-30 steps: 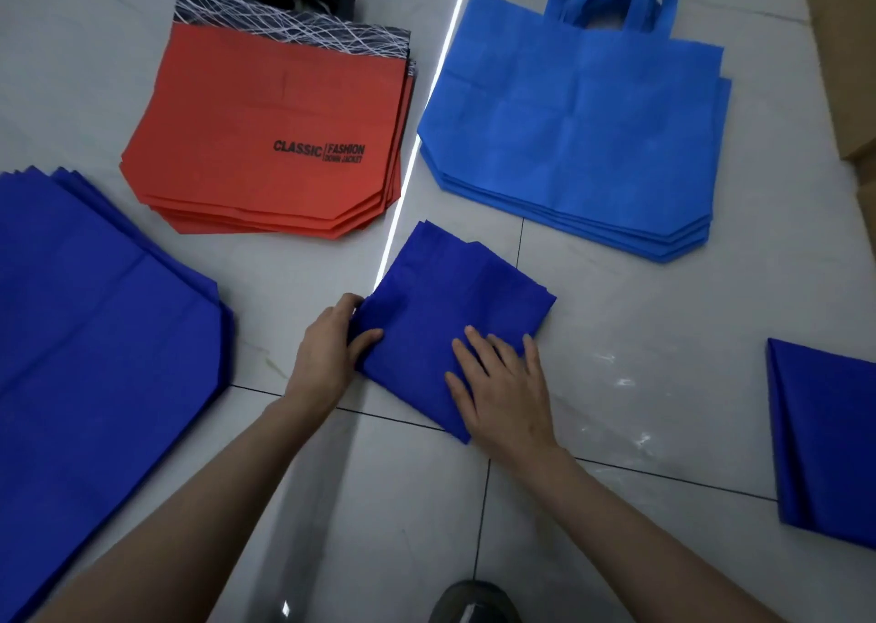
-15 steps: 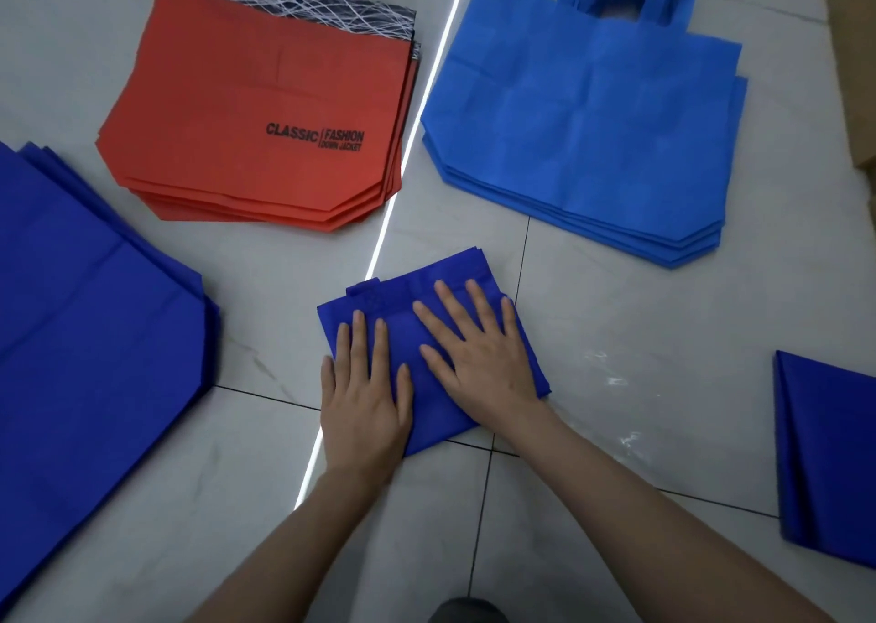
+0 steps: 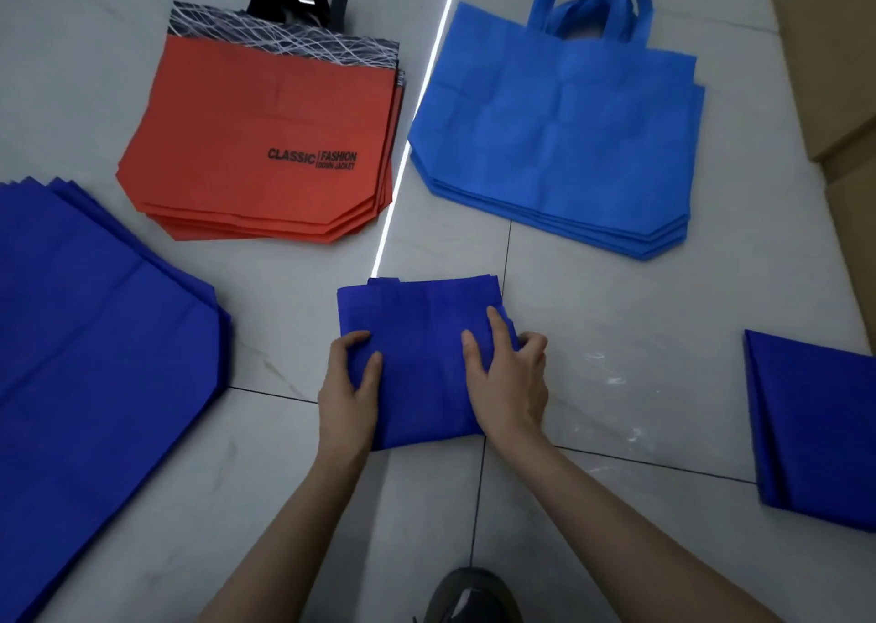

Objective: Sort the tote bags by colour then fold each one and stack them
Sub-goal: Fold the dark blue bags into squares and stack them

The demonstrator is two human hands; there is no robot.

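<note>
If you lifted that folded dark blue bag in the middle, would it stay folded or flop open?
Probably floppy: the folded bag is thin creased cloth, and the left hand and right hand both grip its edges. Likely light, being only a few thin layers. Lifted by one corner, it may well unfold.

Tiled floor (image 3: 616, 309); bag piles (image 3: 256, 139); folded bag (image 3: 419, 338)

Floor (image 3: 592, 300): pale grey glossy tiles, dark grout lines. Bright reflected light strip (image 3: 417, 115) runs diagonally across it. Brown cardboard boxes (image 3: 834, 77) at right edge. Dark shoe (image 3: 469, 596) at bottom edge.
</note>
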